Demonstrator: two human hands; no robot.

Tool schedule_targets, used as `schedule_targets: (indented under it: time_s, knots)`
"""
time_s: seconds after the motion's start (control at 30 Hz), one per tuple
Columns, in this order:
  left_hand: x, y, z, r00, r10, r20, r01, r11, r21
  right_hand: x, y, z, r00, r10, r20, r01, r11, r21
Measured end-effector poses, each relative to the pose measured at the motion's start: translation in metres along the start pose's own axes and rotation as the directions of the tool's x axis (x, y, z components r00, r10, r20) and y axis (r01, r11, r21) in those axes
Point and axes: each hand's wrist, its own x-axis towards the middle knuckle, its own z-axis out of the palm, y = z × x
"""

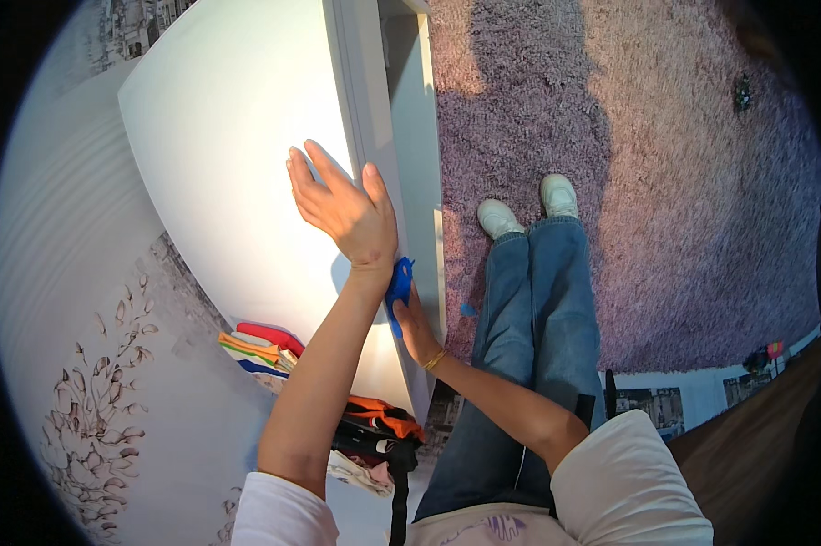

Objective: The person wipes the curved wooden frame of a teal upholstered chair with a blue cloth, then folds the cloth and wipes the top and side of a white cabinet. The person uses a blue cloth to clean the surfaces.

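My left hand is over the white top of a chest of drawers, fingers stretched and somewhat apart, holding nothing. Whether it touches the surface I cannot tell. Close below its wrist, at the front edge of the chest, my right hand holds a crumpled blue cloth. Part of its fingers are hidden behind the cloth and the edge. A drawer is pulled out along the front, on the side toward my legs.
Folded clothes in red, orange and white lie by the chest's near left side, and dark and orange clothes nearer me. A shaggy purplish rug spreads to the right, under my white shoes. A patterned wall stands left.
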Motion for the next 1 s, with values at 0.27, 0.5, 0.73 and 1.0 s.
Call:
schedule_targets:
  time_s: [0.27,0.5,0.73,1.0]
  knots:
    - [0.004,0.001,-0.001,1.0,-0.016,0.015,0.017,0.999,-0.032,0.129,-0.073,-0.009,0.928,-0.341,0.148,0.367,0.778,-0.51]
    - [0.002,-0.001,-0.004,0.999,-0.029,0.018,0.03,0.998,-0.054,0.075,-0.07,-0.003,0.969,-0.217,0.114,0.223,0.974,-0.04]
    - [0.005,0.001,-0.007,0.999,-0.031,-0.007,0.031,0.998,-0.049,0.085,-0.067,-0.006,0.992,-0.088,0.085,0.093,0.995,-0.048]
    - [0.01,-0.002,-0.009,0.996,-0.075,0.057,0.078,0.996,-0.048,0.219,-0.204,-0.017,0.964,-0.25,0.093,0.265,0.941,-0.212]
